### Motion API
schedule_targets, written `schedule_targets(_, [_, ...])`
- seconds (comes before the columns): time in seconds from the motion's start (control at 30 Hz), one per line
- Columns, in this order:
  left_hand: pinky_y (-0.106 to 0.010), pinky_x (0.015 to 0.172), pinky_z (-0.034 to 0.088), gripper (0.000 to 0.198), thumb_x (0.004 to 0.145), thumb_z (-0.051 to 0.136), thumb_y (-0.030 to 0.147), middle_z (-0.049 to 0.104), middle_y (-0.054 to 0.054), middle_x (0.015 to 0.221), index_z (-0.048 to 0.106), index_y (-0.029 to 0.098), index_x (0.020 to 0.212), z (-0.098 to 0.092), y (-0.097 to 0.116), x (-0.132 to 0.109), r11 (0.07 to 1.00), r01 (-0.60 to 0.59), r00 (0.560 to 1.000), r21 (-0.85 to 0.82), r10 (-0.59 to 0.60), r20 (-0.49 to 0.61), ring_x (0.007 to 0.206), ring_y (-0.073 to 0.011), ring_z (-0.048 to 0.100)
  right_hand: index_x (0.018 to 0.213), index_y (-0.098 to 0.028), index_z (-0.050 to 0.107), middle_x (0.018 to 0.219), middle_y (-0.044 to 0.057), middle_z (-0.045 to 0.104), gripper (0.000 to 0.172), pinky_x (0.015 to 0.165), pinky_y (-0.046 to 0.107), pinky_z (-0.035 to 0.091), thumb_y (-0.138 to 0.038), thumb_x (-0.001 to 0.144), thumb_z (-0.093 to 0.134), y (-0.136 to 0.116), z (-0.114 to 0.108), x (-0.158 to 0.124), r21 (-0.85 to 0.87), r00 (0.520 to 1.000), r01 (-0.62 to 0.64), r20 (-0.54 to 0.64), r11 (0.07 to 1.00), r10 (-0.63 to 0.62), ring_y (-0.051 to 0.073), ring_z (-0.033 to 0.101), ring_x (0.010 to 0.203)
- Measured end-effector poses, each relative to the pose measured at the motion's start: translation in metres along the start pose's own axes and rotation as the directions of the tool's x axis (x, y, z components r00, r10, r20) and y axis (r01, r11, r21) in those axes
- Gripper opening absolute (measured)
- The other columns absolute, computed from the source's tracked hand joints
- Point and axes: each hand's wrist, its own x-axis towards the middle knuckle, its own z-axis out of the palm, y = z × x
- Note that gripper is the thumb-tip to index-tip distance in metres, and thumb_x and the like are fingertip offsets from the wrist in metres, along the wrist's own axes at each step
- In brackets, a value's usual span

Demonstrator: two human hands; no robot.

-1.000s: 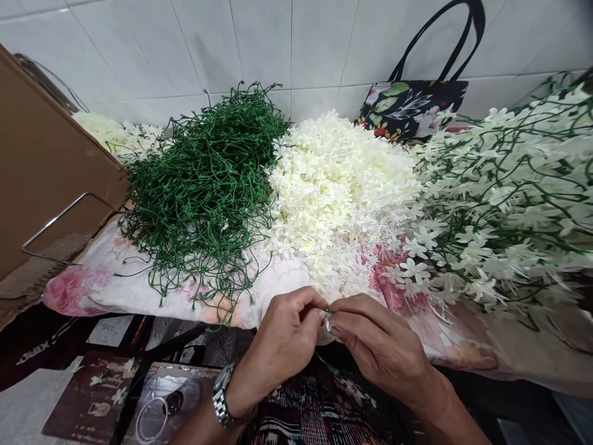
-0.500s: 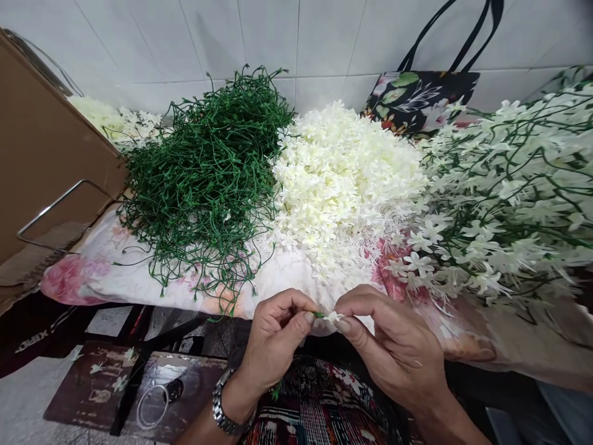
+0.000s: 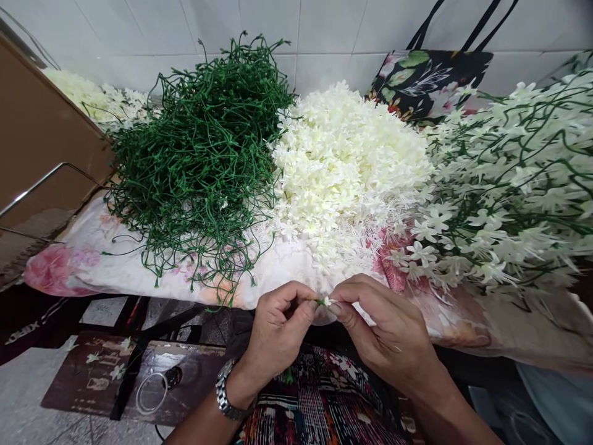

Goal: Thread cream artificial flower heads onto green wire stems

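My left hand (image 3: 283, 324) pinches a green plastic stem (image 3: 319, 302), its tip showing between thumb and forefinger. Against that tip, my right hand (image 3: 384, 321) pinches a small white artificial flower (image 3: 328, 301). The two hands almost meet above my lap, at the front edge of the cloth-covered table (image 3: 278, 262). Beyond them lies a heap of loose white flower heads (image 3: 347, 167). To its left is a tangled pile of green stems (image 3: 199, 148). Flowers on green stems (image 3: 504, 198) are piled at the right.
A cardboard box (image 3: 41, 105) stands at the left with a metal wire handle (image 3: 34, 191) near it. A floral bag (image 3: 430, 83) leans on the tiled wall (image 3: 328, 28). Below left, a brown board (image 3: 194, 377) holds a clear ring (image 3: 152, 394) and some fallen flowers.
Both hands have come slightly closer together, and the white flower now sits nearer the stem tip. The whole view has shifted a little, with the table appearing higher.
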Motion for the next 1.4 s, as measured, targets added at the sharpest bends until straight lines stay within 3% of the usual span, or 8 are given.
schedule_targets(0.33, [-0.020,0.049,0.039,0.015,0.071,0.052,0.025,0.048,0.002,0.054,0.055,0.015,0.061,0.006,-0.005,0.010,0.999,0.050,0.999,0.001,-0.050,0.004,0.050,-0.0095,0.043,0.079,-0.018,0.051,0.066,0.000,0.053,0.010,0.053,0.021,0.042,-0.011,0.085,0.047,0.011,0.009,-0.002,0.002,0.999,-0.036,-0.016,0.999,0.036,0.010,0.051,0.058])
schedule_targets(0.77, [-0.020,0.050,0.036,0.015,0.074,0.047,0.019,0.048,0.002,0.056,0.057,0.015,0.063,0.004,-0.008,0.010,0.997,-0.046,0.997,0.058,0.043,0.056,0.052,-0.0093,0.041,0.075,-0.019,0.049,0.064,-0.002,0.052,0.012,0.049,0.020,0.039,-0.015,0.087,0.047,0.015,0.009,-0.003,0.009,0.993,-0.109,0.055,0.994,0.108,0.009,0.049,0.053])
schedule_targets(0.9, [-0.019,0.048,0.032,0.018,0.075,0.046,0.018,0.041,0.003,0.053,0.051,0.016,0.057,0.005,-0.008,0.010,0.995,-0.064,0.996,0.070,0.060,0.061,0.051,-0.0084,0.035,0.075,-0.019,0.049,0.064,-0.002,0.052,0.013,0.049,0.019,0.038,-0.014,0.086,0.048,0.014,0.010,-0.001,0.019,0.992,-0.116,0.059,0.993,0.114,0.008,0.048,0.054])
schedule_targets(1.4, [-0.019,0.044,0.027,0.019,0.074,0.045,0.017,0.036,0.005,0.052,0.044,0.017,0.055,0.004,-0.007,0.010,0.994,-0.064,0.998,0.091,0.063,0.012,0.048,-0.0076,0.031,0.075,-0.019,0.050,0.064,-0.002,0.052,0.012,0.049,0.020,0.039,-0.015,0.086,0.048,0.016,0.020,-0.002,0.020,0.991,-0.133,0.033,0.991,0.132,0.009,0.048,0.054])
